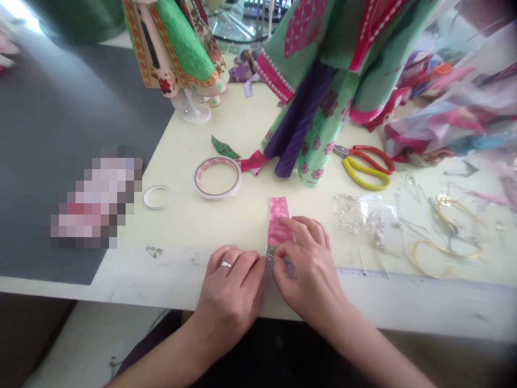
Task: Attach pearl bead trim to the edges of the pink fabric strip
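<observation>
A short strip of pink patterned fabric (278,221) lies on the pale table, with a small grey, silvery piece (270,251) at its near end. My right hand (309,264) is closed over the strip's right side, thumb and forefinger pinched by the silvery piece and another fingertip on the fabric. From the other side my left hand (234,280), wearing a ring, has its fingers pressed together. Its fingertips meet the near end of the strip; what they pinch is hidden. A ruler (347,271) lies along the table's front, partly behind my right hand.
Beyond the strip stand dressed figures, one in a green and pink robe (319,108). A tape roll (218,178) and a thin white ring (156,197) lie left. Red-and-yellow-handled scissors (365,167), bagged beads (379,221) and yellow cord (424,264) lie right. A grey mat (60,118) covers the left side.
</observation>
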`<action>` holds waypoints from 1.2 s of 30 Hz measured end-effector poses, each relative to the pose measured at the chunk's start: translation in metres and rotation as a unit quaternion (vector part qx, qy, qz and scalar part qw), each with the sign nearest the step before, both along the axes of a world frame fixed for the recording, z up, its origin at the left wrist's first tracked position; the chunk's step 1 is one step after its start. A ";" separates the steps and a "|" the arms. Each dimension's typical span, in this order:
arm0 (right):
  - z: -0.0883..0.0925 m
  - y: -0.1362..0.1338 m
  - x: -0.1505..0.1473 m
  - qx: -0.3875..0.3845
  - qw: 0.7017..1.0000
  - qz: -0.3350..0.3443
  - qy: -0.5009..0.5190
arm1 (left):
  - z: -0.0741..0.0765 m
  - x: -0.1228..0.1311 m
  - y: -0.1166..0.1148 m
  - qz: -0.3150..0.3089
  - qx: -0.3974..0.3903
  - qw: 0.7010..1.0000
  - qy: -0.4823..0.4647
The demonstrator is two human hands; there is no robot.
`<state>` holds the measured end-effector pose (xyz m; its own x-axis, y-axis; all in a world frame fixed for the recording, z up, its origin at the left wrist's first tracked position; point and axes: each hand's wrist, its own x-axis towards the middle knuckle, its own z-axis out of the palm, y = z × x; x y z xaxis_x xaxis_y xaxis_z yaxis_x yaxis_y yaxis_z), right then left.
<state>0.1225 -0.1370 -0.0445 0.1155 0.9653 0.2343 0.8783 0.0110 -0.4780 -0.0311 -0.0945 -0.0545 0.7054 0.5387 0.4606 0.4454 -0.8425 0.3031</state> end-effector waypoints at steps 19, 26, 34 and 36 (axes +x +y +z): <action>0.002 0.003 -0.002 -0.008 1.000 -0.012 0.009 | 0.000 0.001 0.001 -0.019 -0.008 0.999 0.027; 0.002 0.002 -0.004 -0.021 1.000 -0.017 -0.013 | -0.003 0.001 -0.001 -0.010 0.006 0.999 0.051; 0.011 0.002 0.001 -0.043 0.999 0.014 -0.006 | -0.005 0.002 -0.003 -0.002 0.034 0.998 0.055; 0.016 0.001 0.003 -0.048 0.999 0.023 -0.002 | -0.005 0.003 -0.002 -0.002 0.038 0.998 0.056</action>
